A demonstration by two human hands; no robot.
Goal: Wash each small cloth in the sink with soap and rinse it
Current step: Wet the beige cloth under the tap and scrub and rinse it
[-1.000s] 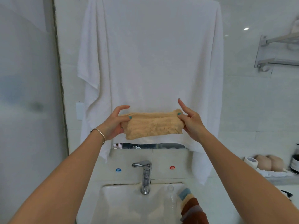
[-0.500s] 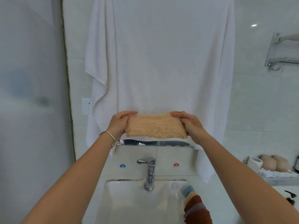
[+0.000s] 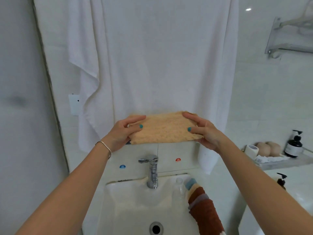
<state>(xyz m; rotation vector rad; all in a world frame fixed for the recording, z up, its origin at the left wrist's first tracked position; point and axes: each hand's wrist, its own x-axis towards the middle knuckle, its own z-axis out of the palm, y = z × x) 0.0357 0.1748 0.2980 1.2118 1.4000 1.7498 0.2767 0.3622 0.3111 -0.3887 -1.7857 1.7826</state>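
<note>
A small tan cloth (image 3: 163, 128) is stretched flat between both hands, held up in front of a hanging white towel. My left hand (image 3: 122, 131) pinches its left end with thumb on top. My right hand (image 3: 204, 131) pinches its right end the same way. Below them is the white sink (image 3: 128, 200) with a chrome faucet (image 3: 151, 170) and a drain (image 3: 155, 228). A striped brown, grey and blue cloth (image 3: 203, 206) lies over the sink's right rim. A clear plastic bottle (image 3: 179, 189) stands beside it.
A large white towel (image 3: 152, 56) hangs on the wall behind. At right, a shelf (image 3: 288, 162) carries a dark pump bottle (image 3: 293, 145), a tape roll and two beige rounded items. Another pump bottle (image 3: 282, 181) stands on the counter. A metal rack (image 3: 291, 38) is mounted upper right.
Both hands have lowered the tan cloth slightly toward the faucet and tilted it flatter. The view has dipped, showing more of the sink and its drain.
</note>
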